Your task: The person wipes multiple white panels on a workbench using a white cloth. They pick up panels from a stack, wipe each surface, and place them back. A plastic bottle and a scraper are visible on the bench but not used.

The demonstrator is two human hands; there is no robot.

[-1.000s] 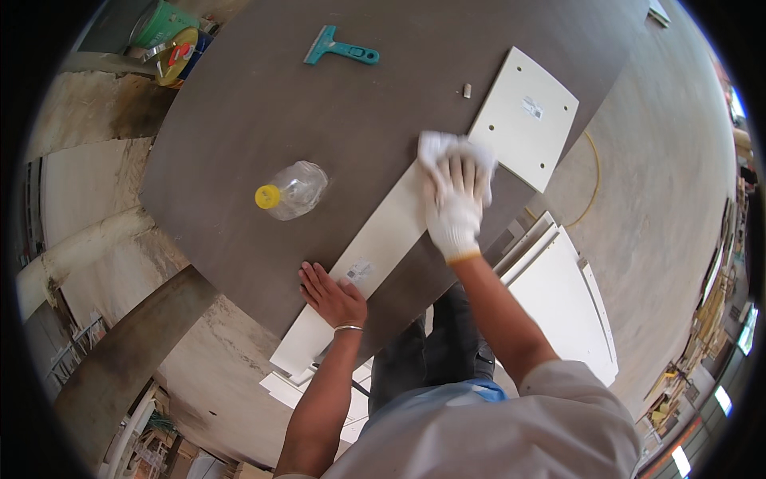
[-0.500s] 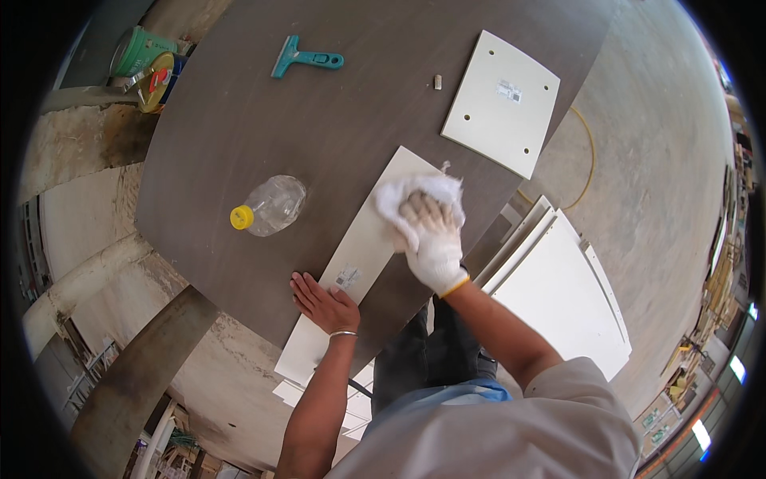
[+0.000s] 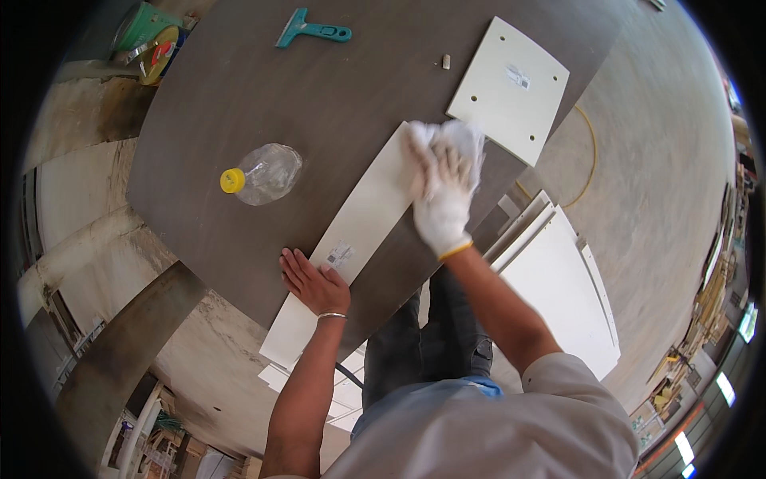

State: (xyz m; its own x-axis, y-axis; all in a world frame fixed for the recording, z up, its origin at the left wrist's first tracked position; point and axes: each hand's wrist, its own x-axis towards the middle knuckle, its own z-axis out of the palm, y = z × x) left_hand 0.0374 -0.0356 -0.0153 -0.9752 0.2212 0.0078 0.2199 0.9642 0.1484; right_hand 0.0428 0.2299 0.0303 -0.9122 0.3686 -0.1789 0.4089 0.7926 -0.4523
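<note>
A long, narrow white board [image 3: 365, 209] lies slantwise on the dark brown table [image 3: 239, 104], a printed label near its lower half. My bare left hand [image 3: 319, 289] rests flat across the board just below the label, fingers stretched out and a bracelet at the wrist. At the board's far end, my right hand [image 3: 444, 203], in a white knit glove with a yellow cuff edge, presses a white cloth [image 3: 467, 136]. The cloth is bunched under the fingers and reaches past the board's right edge. Part of that far corner is hidden by hand and cloth.
Left of the board lies a clear bottle [image 3: 270, 176] with a yellow cap. Farther off are a teal scraper [image 3: 315, 30], a small pale block [image 3: 446, 61] and a white panel [image 3: 511, 92] with holes. White panels [image 3: 554, 279] lean at the right; tins [image 3: 163, 52] stand far left.
My right hand has slid the cloth up and right to the board's far end. The left hand stays on the board. The whole view has shifted slightly.
</note>
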